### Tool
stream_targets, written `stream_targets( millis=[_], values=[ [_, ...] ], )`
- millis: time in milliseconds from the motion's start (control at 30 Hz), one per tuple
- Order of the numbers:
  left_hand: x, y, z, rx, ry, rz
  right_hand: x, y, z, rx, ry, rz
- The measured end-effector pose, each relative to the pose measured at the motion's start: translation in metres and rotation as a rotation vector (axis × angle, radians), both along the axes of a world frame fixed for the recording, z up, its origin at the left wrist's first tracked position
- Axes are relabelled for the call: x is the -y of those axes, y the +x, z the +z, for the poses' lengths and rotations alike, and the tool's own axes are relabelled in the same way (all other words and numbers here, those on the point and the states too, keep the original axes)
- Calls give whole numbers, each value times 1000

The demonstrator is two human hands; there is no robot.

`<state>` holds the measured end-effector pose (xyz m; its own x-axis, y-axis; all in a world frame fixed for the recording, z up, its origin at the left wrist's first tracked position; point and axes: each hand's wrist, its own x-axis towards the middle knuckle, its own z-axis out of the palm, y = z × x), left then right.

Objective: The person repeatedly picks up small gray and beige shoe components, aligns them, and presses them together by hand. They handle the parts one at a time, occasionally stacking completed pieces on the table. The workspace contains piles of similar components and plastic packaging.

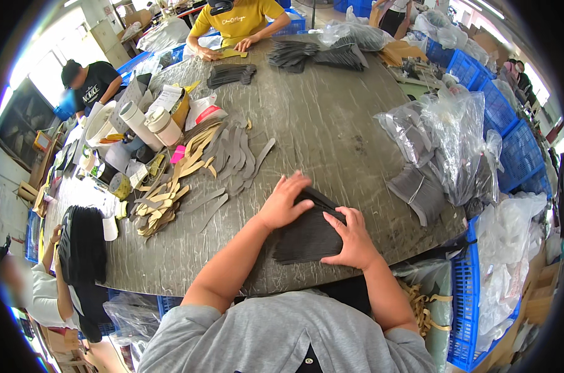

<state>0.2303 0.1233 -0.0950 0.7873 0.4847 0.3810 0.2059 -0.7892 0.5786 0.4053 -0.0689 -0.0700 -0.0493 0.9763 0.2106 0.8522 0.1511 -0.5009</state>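
A stack of thin dark grey cut pieces lies on the worktable in front of me, its layered edge facing my body. My left hand grips the far left corner, thumb on top and fingers around the far side, where the upper pieces rise in a fold. At the right end, my right hand closes around the stack, fingertips on its far edge and thumb on the near side. Just left of my hands lie loose grey strips and yellowish curved strips.
White lidded cups and a tape roll stand at the left. Plastic-bagged grey pieces and a tied grey bundle lie right. Blue crates border the table. Co-workers sit across and at the left; dark stacks lie far.
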Motion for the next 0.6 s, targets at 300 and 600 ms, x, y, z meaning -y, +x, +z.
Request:
stream_targets(
  millis=[300,600],
  values=[
    [18,0,16,-393,20,-131,10,-4,-8,-32,23,-58],
    [69,-19,46,-671,265,-234,-1,-6,13,134,-198,-89]
  ],
)
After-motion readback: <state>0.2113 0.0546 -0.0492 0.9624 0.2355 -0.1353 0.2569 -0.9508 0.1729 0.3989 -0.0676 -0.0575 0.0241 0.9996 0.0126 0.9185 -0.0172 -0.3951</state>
